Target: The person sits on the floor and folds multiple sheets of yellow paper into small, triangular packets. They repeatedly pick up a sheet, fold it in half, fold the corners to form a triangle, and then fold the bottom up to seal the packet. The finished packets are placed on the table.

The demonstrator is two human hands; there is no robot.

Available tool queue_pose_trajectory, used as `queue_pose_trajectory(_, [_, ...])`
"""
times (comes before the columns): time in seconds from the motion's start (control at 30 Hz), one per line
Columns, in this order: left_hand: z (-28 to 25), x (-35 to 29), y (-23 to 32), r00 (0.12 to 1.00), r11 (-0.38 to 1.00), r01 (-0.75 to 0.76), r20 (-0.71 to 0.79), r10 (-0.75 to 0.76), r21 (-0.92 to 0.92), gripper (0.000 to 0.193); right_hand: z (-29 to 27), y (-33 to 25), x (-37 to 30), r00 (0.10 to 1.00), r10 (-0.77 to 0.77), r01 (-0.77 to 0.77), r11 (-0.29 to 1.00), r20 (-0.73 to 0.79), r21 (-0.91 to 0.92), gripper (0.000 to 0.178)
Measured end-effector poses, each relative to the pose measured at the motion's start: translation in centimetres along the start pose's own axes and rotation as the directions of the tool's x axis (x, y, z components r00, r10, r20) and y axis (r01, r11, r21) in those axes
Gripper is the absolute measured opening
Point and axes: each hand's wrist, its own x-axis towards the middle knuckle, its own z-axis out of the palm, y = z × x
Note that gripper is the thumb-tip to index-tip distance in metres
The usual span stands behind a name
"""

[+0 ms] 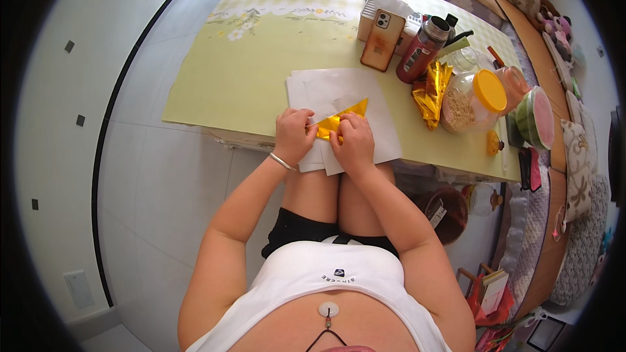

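Observation:
A piece of shiny gold foil paper, folded to a pointed shape, lies over white paper sheets at the table's near edge. My left hand, with a silver bangle at the wrist, is closed at the foil's left end, thumb and fingers pinching it. My right hand has its curled fingers and thumb pressed on the foil's middle and right part. Both hands hide portions of the foil's edges. A whitish layer shows along its upper left side.
On the table to the right stand a phone, a dark red thermos, a crumpled gold foil packet, a yellow-lidded jar and a watermelon-patterned container. A brown bin stands below on the right.

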Motion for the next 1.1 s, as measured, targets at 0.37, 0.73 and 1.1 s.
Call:
queue_pose_trajectory(0.37, [-1.5, -1.3, 1.3, 0.952, 0.888, -0.241, -0.082, 0.295, 0.392, 0.03, 0.3, 0.0, -0.5, 0.992, -0.117, 0.123, 0.979, 0.048, -0.163, 0.036])
queue_pose_trajectory(0.73, [-0.9, -0.3, 2.8, 0.984, 0.964, -0.1, 0.167, 0.059, 0.248, 0.015, -2.5, -0.1, 2.1, 0.919, 0.215, -0.25, 0.966, 0.331, 0.068, 0.047])
queue_pose_trajectory(1.1, [0.3, 4.3, 3.4, 0.9, 0.905, 0.173, 0.31, -0.305, 0.388, 0.031, -2.3, 4.4, 8.3, 0.823, -0.351, 0.468, 0.864, 0.446, -0.184, 0.066])
